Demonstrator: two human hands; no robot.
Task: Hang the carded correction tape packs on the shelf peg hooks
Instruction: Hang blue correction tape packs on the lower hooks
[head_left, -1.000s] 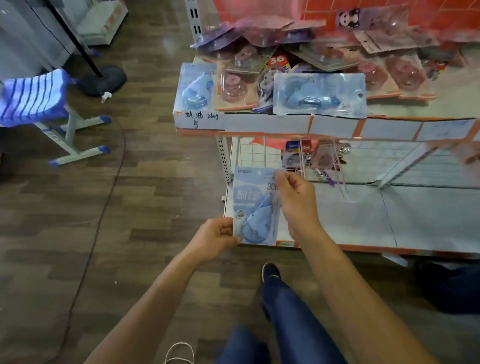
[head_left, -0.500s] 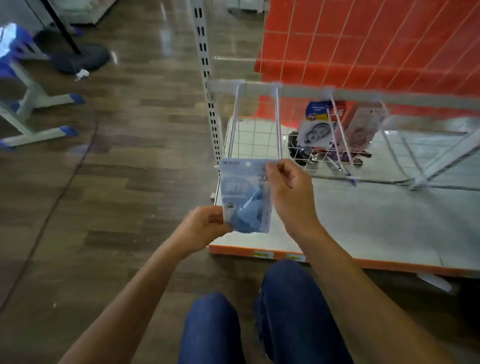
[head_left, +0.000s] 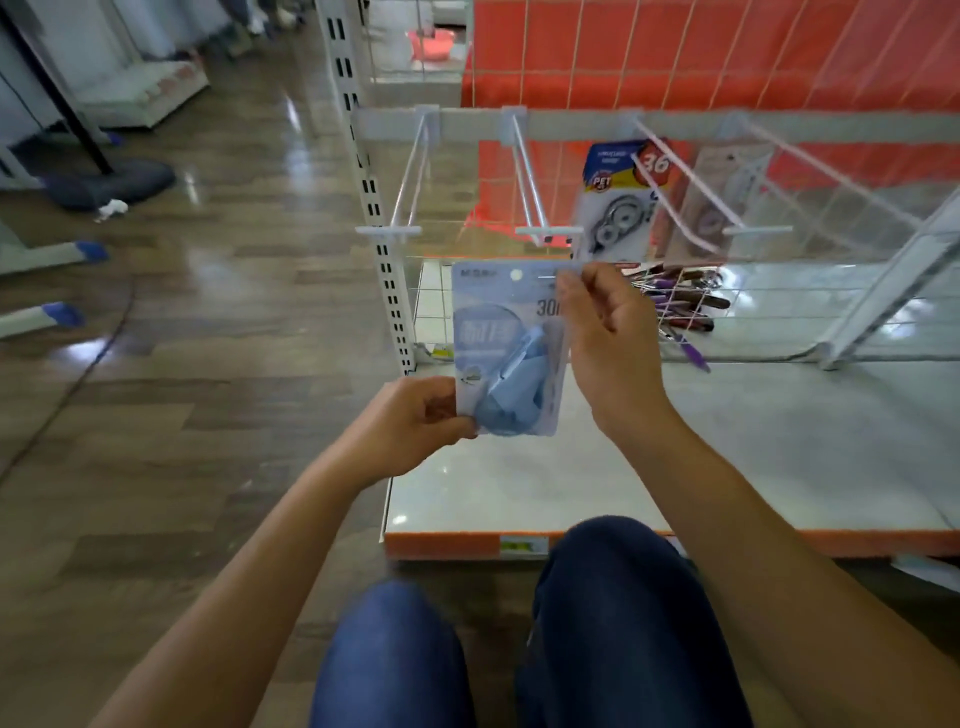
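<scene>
From the head camera, one blue carded correction tape pack (head_left: 506, 353) is held upright in the air between two hands, in front of the shelf and just below the front tips of the peg hooks. It is on no hook. Its round hang hole sits near the top edge, uncovered.

The left hand (head_left: 415, 426) grips the pack's lower left corner, fingers curled round the card edge. The right hand (head_left: 608, 343) pinches the top right edge between thumb and fingers, and the rest of that hand covers part of the print.

A grey rail (head_left: 571, 127) carries what look like four hooks, though the far right one is blurred. The first peg hook (head_left: 410, 182) and the second peg hook (head_left: 530, 187) are bare. The third peg hook (head_left: 670, 197) holds one hanging pack (head_left: 615, 208) with a red "36" badge. A second pale pack (head_left: 727, 208) hangs behind it, too smeared to read.

Below the hooks, a wire basket (head_left: 779, 322) holds a loose heap of purple-handled items (head_left: 680, 306). The white shelf base (head_left: 727, 441) has an orange front edge. A slotted upright post (head_left: 374, 218) stands at its left end, and an orange grid panel (head_left: 675, 78) backs the shelf. Two knees in blue jeans (head_left: 623, 623) fill the bottom of the view.
</scene>
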